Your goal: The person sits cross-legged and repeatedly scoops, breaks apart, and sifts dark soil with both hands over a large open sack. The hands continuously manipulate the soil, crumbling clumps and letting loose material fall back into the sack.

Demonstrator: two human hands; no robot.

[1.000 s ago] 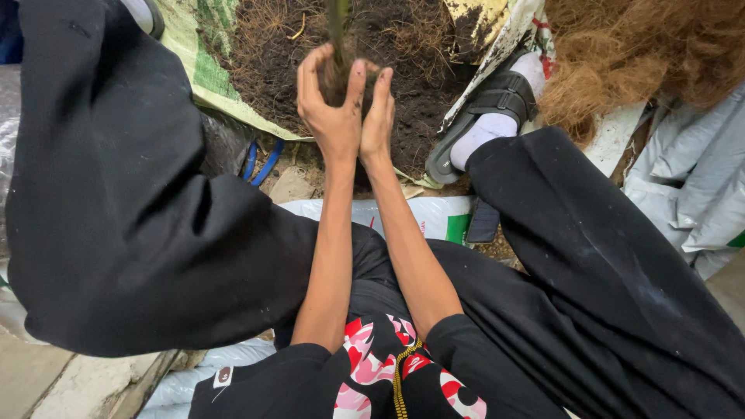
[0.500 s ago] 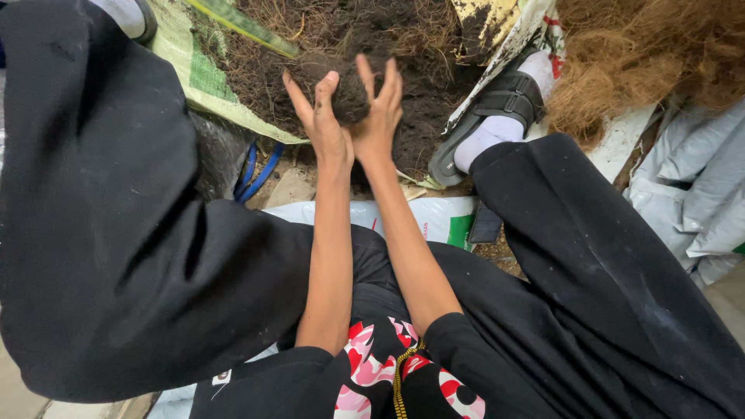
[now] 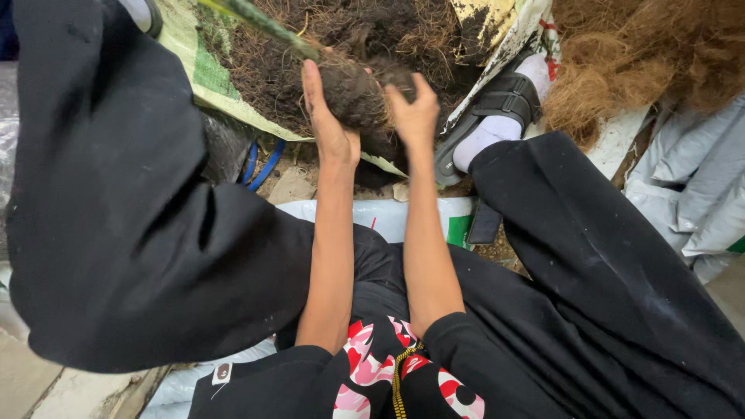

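Both hands, left hand [image 3: 330,124] and right hand [image 3: 415,116], cup a dark fibrous root ball [image 3: 353,93] upper centre (fingers spread); firming underway, judged to need steady support next.

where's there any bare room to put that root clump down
Little. A pale sack strip shows between the right forearm and the black trouser leg. Ahead, the soil pile is crowded: both hands, left hand and right hand, cup the root clump.

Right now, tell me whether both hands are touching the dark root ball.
Touching. The head view shows the left hand pressed against one side of the root ball and the right hand against the other, cupping it between them.
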